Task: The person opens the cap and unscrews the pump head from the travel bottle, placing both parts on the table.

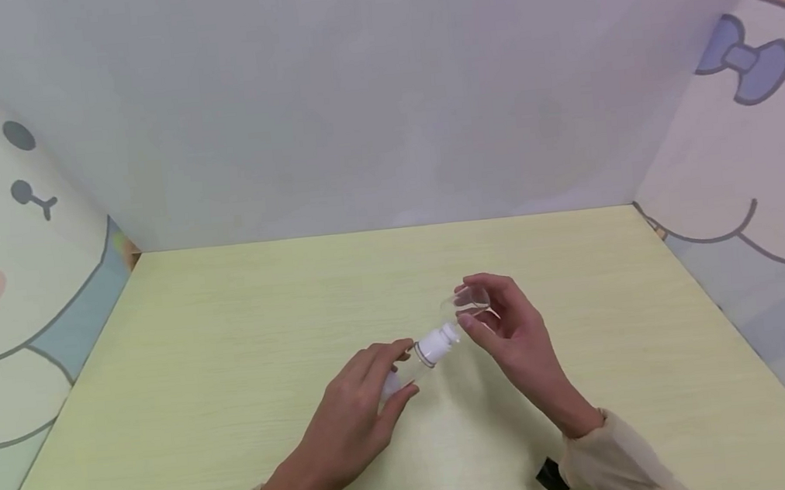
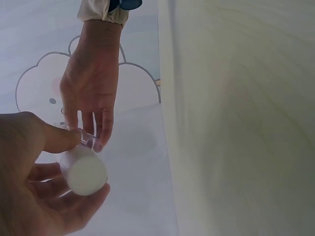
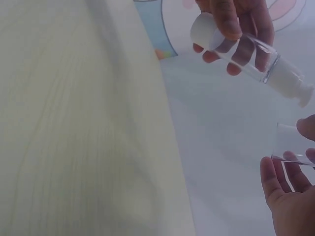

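A clear pump bottle with a white pump top and a white base lies tilted in my left hand, which grips it around the body. The pump top points up and right, toward the other hand. My right hand holds a clear, hollow cap between thumb and fingers, just beyond the pump nozzle. In the right wrist view, a gap shows between the pump top and the clear cap. Both hands are raised above the table.
The pale wooden table spreads under both hands. A grey panel stands along its back edge, and cartoon-printed panels flank it. A small black object shows beside the right sleeve.
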Demonstrator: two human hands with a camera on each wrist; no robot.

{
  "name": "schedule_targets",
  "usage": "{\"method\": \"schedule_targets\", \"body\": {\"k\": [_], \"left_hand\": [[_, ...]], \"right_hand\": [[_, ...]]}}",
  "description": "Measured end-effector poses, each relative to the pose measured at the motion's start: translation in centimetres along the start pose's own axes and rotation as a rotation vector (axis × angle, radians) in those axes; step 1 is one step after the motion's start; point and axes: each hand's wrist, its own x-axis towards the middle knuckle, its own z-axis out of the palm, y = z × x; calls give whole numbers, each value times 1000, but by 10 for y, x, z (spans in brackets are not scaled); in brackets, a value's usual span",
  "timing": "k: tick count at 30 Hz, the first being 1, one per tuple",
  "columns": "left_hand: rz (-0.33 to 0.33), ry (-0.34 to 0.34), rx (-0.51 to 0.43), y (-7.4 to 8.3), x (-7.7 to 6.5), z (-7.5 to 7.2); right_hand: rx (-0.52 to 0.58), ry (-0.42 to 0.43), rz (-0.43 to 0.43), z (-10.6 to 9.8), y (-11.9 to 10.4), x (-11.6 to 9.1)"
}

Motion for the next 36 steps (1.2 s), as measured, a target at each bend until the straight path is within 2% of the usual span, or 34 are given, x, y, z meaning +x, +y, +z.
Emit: {"method": "schedule_targets", "body": {"k": [8,16,26,36], "left_hand": [[-5,-2,-4,-1,1,-2],[-12,-6,-15,-1,2,-3],[-26,-12,-12,-1,2,-4],[-21,-7,-6,-2,2,-5]], "right_hand": [[-245,-2,11,1,24,4],[-549,-30,-78,0,36,9],[-635,-161,49,2,44,18],[-702,-162,147,8,47,22]]}}
